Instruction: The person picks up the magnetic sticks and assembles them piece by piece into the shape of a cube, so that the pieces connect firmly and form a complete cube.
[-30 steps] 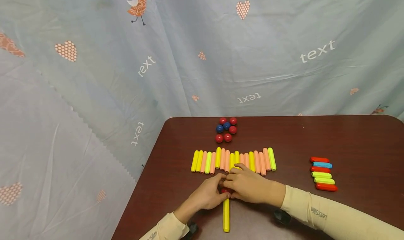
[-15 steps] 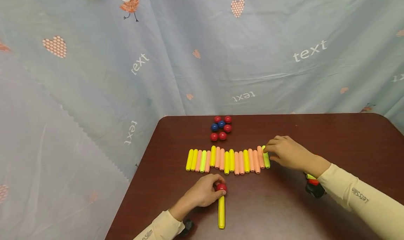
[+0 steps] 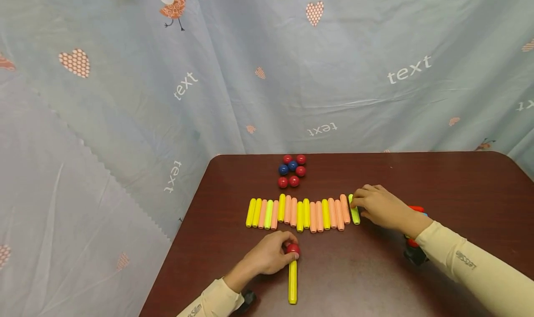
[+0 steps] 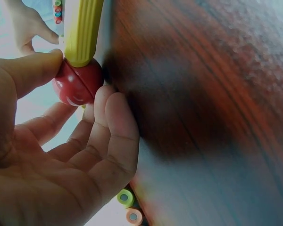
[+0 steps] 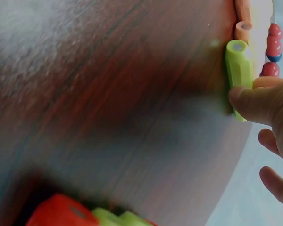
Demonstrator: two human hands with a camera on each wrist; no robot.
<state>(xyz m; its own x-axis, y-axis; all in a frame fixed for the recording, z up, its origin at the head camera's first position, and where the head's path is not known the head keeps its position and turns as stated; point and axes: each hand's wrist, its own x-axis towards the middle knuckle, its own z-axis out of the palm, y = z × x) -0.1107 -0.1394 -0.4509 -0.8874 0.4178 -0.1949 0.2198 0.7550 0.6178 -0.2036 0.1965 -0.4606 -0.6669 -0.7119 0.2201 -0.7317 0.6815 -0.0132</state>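
My left hand holds a red ball between thumb and fingers, low over the table's near part. A ridged yellow stick meets the ball and points toward me; in the left wrist view its end touches the red ball. At the right end of a row of sticks, my right hand pinches a yellow-green stick. The right wrist view shows the thumb on the side of this yellow-green stick, with a grey disc in its end. A narrow gap separates it from the neighbouring orange stick.
The row of yellow, orange and green sticks lies across the middle of the dark wood table. Behind it sit several red and blue balls. Partly hidden by my right forearm are red, blue and green sticks.
My right hand has left the red ball and moved right to the row's end stick, which has shifted slightly away from its neighbour. My left hand stays on the ball.
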